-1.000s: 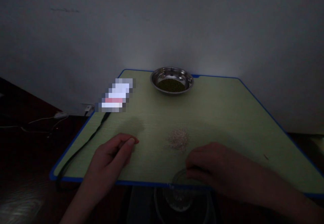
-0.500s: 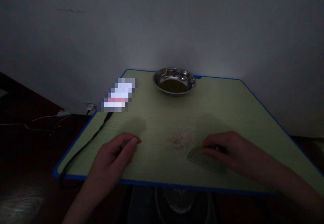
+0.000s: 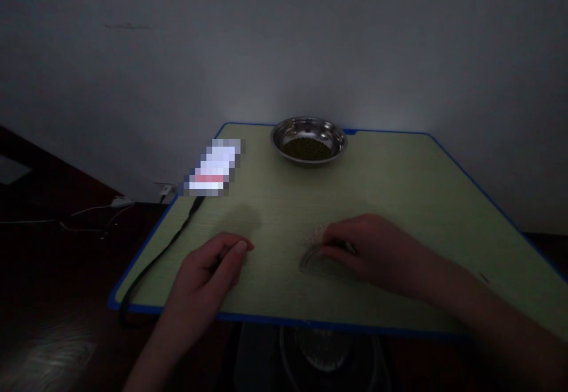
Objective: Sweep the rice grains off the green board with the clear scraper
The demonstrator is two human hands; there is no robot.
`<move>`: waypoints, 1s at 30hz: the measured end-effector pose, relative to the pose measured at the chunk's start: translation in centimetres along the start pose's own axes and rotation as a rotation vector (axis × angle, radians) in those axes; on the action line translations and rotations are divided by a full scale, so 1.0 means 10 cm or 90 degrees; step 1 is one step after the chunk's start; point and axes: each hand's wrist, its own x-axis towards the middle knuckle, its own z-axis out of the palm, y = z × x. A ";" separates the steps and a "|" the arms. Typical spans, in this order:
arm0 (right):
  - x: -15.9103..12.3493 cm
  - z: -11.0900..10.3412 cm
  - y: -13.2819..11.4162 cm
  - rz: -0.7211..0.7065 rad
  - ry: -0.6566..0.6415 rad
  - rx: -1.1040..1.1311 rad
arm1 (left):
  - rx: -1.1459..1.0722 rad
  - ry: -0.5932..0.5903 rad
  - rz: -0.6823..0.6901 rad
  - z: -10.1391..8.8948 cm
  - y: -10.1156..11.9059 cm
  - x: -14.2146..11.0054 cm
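Observation:
My right hand (image 3: 359, 250) pinches a clear, curved plastic piece that looks like a protractor (image 3: 309, 257), held low over the table. Just beyond it lies a small heap of pale grains (image 3: 315, 235), partly covered by the fingers and the protractor. To the left, my left hand (image 3: 210, 271) is closed, thumb pressed against the index finger, and nothing shows between the tips. Apart from both hands, a steel bowl (image 3: 277, 151) stands at the table's far edge with small green beans (image 3: 307, 149) inside.
The light green table (image 3: 275, 203) has a blue rim and stands against a grey wall. A lit, blurred-out phone (image 3: 215, 167) lies at the left edge. Its dark cable (image 3: 164, 244) runs over the near left corner. Below the front edge is a round dark object (image 3: 328, 350).
My right hand has moved left with the protractor, from beside the grain heap to right against it, covering part of it. My left hand keeps its closed pose. The view has shifted slightly.

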 end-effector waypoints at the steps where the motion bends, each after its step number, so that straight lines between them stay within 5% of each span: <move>1: 0.03 0.00 -0.02 -0.015 -0.006 0.001 | 0.004 0.001 0.004 0.00 0.00 0.00; 13: -0.02 0.08 -0.12 -0.103 -0.116 0.100 | -0.013 -0.002 0.018 0.00 -0.06 -0.01; 26: -0.24 0.07 -0.17 -0.076 -0.099 0.128 | -0.021 -0.002 0.004 0.00 -0.03 0.00; 30: -0.20 -0.08 -0.08 -0.056 -0.040 0.101 | -0.023 -0.003 0.010 0.01 -0.03 0.00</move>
